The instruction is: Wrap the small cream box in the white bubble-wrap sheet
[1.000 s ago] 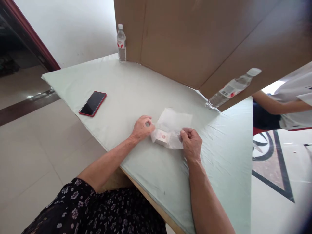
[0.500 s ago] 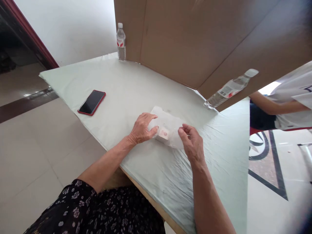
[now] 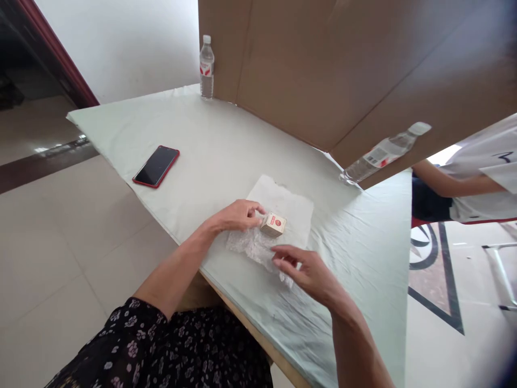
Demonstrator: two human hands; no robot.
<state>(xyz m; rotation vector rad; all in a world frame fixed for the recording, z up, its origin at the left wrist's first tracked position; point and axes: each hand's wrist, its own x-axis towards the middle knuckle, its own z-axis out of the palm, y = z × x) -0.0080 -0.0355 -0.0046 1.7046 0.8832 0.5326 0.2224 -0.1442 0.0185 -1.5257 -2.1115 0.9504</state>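
Observation:
A small cream cardboard box (image 3: pixel 272 224) with red print sits on a spread-out sheet of white bubble wrap (image 3: pixel 297 213). The near part of the wrap lies crumpled in front of the box. At the box's left edge is my left hand (image 3: pixel 240 215), its thumb and fingers apart; whether the fingertips touch the box I cannot tell. My right hand (image 3: pixel 301 269) hovers over or rests on the near right edge of the wrap, fingers loosely bent and apart.
On the left of the pale cloth-covered table (image 3: pixel 210 145) lies a phone (image 3: pixel 156 166) in a red case. Two water bottles (image 3: pixel 207 70) stand against a tall cardboard panel (image 3: pixel 291 70) at the back. Behind the panel, at right, another person's arm (image 3: pixel 448 180) shows.
The wrap that covered the box has been opened out, and the box now shows bare. My right hand has moved toward me and left; my left hand stays near the box.

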